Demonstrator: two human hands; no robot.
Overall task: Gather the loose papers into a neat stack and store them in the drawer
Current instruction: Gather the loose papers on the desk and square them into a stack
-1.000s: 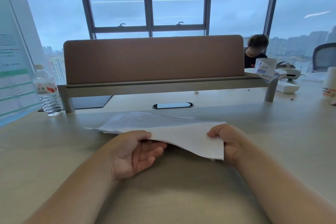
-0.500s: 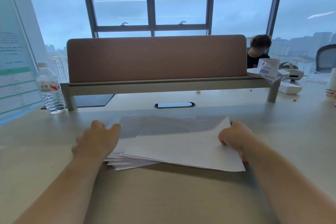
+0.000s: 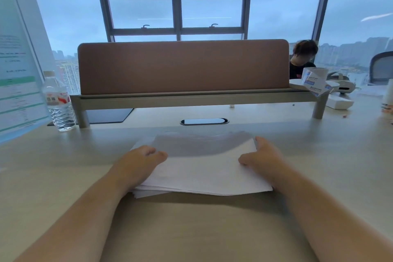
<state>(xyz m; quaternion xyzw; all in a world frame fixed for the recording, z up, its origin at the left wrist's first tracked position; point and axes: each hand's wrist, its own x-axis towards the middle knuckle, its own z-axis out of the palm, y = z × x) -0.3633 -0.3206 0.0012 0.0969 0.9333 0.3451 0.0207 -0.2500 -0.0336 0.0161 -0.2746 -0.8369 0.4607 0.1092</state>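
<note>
A pile of several white papers [image 3: 202, 168] lies flat on the beige desk [image 3: 63, 176] in front of me, its edges slightly uneven at the near left corner. My left hand [image 3: 142, 161] presses against the pile's left side, fingers curled over the top sheet. My right hand [image 3: 261, 157] holds the right side, thumb on top of the sheet. No drawer is in view.
A water bottle [image 3: 58, 102] stands at the far left beside a standing sign [image 3: 17, 66]. A brown divider panel [image 3: 182, 66] runs across the back above a cable slot [image 3: 204, 121]. Boxes and a headset [image 3: 338, 85] sit far right; a person [image 3: 302, 57] sits behind.
The papers went from being lifted off the desk to lying flat. Both hands moved inward to the pile's sides, squaring the sheets into a tighter stack.
</note>
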